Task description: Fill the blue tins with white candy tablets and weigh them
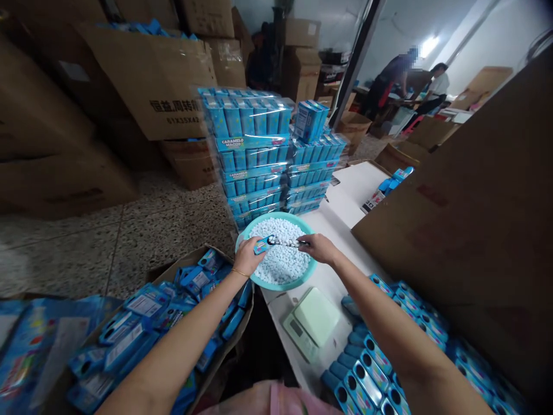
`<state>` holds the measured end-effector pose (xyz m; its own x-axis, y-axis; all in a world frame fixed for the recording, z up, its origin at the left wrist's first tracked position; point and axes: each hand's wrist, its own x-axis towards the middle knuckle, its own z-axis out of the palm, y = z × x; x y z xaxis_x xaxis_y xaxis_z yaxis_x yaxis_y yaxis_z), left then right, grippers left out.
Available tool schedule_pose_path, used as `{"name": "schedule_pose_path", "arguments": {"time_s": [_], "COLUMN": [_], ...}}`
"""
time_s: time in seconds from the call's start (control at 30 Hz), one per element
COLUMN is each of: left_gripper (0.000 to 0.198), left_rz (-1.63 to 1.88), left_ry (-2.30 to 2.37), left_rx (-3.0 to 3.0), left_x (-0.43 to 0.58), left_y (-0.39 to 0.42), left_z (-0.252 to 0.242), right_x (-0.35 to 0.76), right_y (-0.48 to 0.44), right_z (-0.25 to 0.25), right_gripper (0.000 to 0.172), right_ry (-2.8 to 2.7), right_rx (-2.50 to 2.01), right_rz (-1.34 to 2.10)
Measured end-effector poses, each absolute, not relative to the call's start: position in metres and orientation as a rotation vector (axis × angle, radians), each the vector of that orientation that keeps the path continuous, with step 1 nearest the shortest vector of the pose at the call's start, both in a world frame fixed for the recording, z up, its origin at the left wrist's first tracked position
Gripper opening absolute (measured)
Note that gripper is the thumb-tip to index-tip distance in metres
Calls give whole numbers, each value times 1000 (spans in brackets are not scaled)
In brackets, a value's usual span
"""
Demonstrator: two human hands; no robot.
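Over a turquoise basin (pixel 313 268) full of small pale candies (pixel 280 268), my left hand (pixel 248 256) grips a small blue candy box (pixel 261 246). The box is tilted, its dark opening facing right. My right hand (pixel 318 248) is closed around the handle of a metal scoop (pixel 301 242), most of which is hidden by the hand and by candies. A row of candies lies along the scoop, its tip at or very near the box opening. Whether candies are passing into the box I cannot tell.
A pale green scale (pixel 313 320) sits on the white table (pixel 332 225). Rows of blue boxes (pixel 367 369) stand at right, beside a large carton (pixel 453 202). Wrapped stacks of boxes (pixel 254 150) rise behind the basin. Loose boxes fill a carton (pixel 173 311) at left. Two people (pixel 391 80) work far back.
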<state>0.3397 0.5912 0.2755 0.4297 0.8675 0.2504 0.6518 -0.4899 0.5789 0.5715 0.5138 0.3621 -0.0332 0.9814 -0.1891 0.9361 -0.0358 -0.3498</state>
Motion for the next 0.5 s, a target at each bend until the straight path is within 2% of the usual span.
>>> {"name": "schedule_pose_path", "arguments": {"time_s": [0.27,0.5], "left_gripper": [38,38], "left_rz": [664,682], "left_ry": [1278,1288], "left_rx": [2414,2340], "left_x": [348,347], "left_y": [591,596], "left_z": [268,263], "right_x": [537,540], "right_y": [533,531], "right_z": [387,396], "right_gripper": [28,23], "right_ry": [-2294,-2361], "right_rx": [-2352,-2260], "right_rz": [262,228]}}
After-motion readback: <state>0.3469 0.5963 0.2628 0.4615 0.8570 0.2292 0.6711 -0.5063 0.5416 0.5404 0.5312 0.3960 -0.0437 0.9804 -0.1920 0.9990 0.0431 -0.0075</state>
